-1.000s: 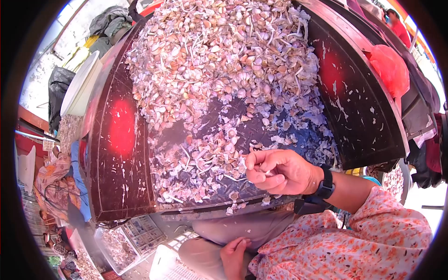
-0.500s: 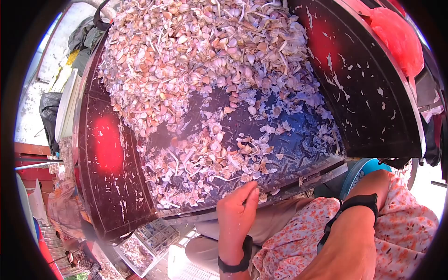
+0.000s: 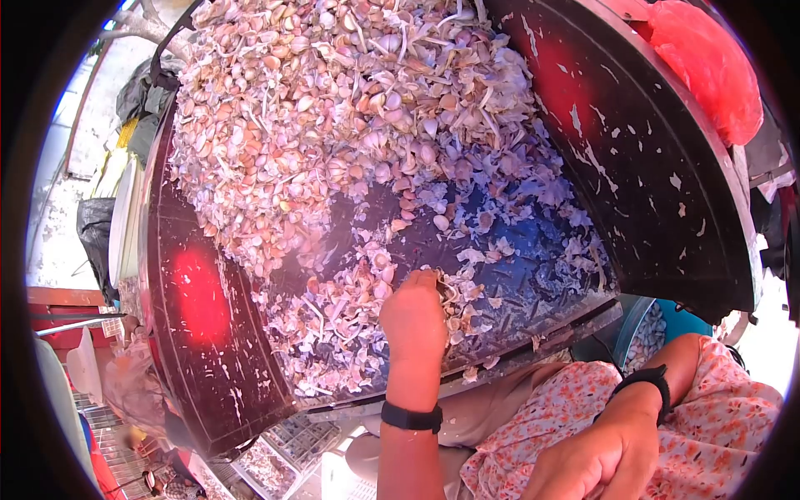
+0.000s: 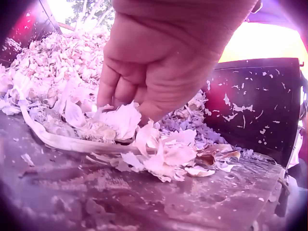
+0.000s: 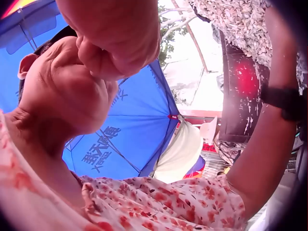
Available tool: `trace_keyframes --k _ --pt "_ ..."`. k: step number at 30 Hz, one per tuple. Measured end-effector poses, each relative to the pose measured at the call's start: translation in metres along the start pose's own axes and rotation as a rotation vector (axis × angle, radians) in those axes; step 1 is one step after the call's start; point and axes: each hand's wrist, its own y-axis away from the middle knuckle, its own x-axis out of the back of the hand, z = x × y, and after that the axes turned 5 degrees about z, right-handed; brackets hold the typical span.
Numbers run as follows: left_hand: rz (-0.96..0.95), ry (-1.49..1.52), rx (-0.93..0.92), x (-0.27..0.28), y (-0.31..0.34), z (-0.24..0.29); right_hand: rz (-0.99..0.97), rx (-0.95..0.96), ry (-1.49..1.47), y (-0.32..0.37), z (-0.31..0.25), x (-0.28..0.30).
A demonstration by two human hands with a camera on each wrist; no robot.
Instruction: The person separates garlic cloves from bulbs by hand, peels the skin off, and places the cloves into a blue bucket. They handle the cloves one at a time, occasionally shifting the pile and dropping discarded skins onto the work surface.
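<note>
My left hand [image 3: 414, 321] reaches down into a small heap of garlic skins [image 4: 163, 149] at the near edge of the dark board. In the left wrist view its fingers [image 4: 110, 89] bend down into the skins, and the fingertips are hidden there. A dry garlic stalk [image 4: 72, 142] lies in front of that hand. My right hand [image 3: 596, 458] is at the bottom of the head view, over the flowered clothing. The right wrist view shows its fingers [image 5: 118, 57] curled; I cannot tell whether they hold anything.
A big pile of garlic cloves and skins [image 3: 292, 125] covers the far board. Dark side walls [image 3: 633, 150] flank it. A teal bucket [image 3: 683, 321] with cloves stands at the right, crates [image 3: 287, 450] at lower left. A red bag [image 3: 708, 75] hangs on the right wall.
My right hand has drawn back from over the board, where it pinched a small white piece, toward my body. The left hand has risen from my lap and moved forward into the skins.
</note>
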Motion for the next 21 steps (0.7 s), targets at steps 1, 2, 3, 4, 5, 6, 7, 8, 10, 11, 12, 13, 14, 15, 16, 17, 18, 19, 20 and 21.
trace_keyframes --k 1,2,3,4,5,6,7,8,10,11,12,13,14,15,16,17,18,19,20,21 --pt "0.002 -0.002 -0.003 0.000 0.001 -0.003 0.019 0.010 -0.060 0.001 0.000 0.001" --pt "-0.002 -0.041 0.004 0.000 0.003 -0.006 0.015 0.012 -0.058 0.002 -0.004 0.001" --pt "-0.006 -0.079 0.012 0.000 0.003 -0.008 0.018 -0.080 -0.020 0.002 -0.012 0.002" --pt "-0.003 -0.080 0.013 0.000 0.002 -0.009 0.021 -0.174 0.018 0.001 -0.016 0.002" --pt "-0.024 -0.088 -0.021 0.000 0.002 -0.010 0.020 -0.176 0.017 -0.001 -0.013 0.003" --pt "-0.045 -0.095 -0.055 0.000 0.003 -0.011 0.007 -0.023 0.055 -0.004 -0.006 0.005" --pt "-0.045 -0.094 -0.054 0.001 0.002 -0.011 -0.006 0.132 0.096 -0.007 -0.003 0.007" --pt "-0.078 -0.096 -0.049 0.004 0.001 -0.009 -0.007 0.131 0.097 -0.008 -0.004 0.007" --pt "-0.114 -0.104 -0.048 0.011 -0.001 -0.010 -0.013 0.211 0.121 -0.010 -0.006 0.008" --pt "-0.129 -0.102 -0.015 0.015 -0.001 -0.011 -0.013 0.217 0.119 -0.011 -0.007 0.008" --pt "-0.143 -0.096 0.019 0.016 -0.001 -0.011 -0.008 0.225 0.112 -0.011 -0.009 0.007" --pt "-0.143 -0.093 0.016 0.014 0.001 -0.012 -0.003 0.230 0.107 -0.011 -0.011 0.006" --pt "-0.099 -0.111 -0.028 0.011 0.003 -0.015 -0.001 0.230 0.110 -0.010 -0.010 0.008" --pt "-0.053 -0.130 -0.071 0.007 0.003 -0.016 -0.031 0.227 0.130 -0.008 -0.007 0.011" --pt "-0.051 -0.128 -0.072 0.004 0.003 -0.018 -0.060 0.226 0.148 -0.008 -0.006 0.013" --pt "-0.030 -0.142 -0.105 0.001 0.002 -0.019 -0.059 0.226 0.150 -0.008 -0.006 0.013" --pt "-0.008 -0.155 -0.137 0.000 0.002 -0.020 -0.050 0.228 0.137 -0.008 -0.007 0.012" --pt "-0.008 -0.151 -0.139 0.000 0.000 -0.019 -0.039 0.230 0.122 -0.008 -0.008 0.011" --pt "-0.034 -0.162 -0.130 0.002 -0.001 -0.018 -0.034 0.229 0.123 -0.009 -0.009 0.010" --pt "-0.058 -0.171 -0.123 0.004 -0.002 -0.016 0.003 0.262 0.127 -0.010 -0.012 0.007"
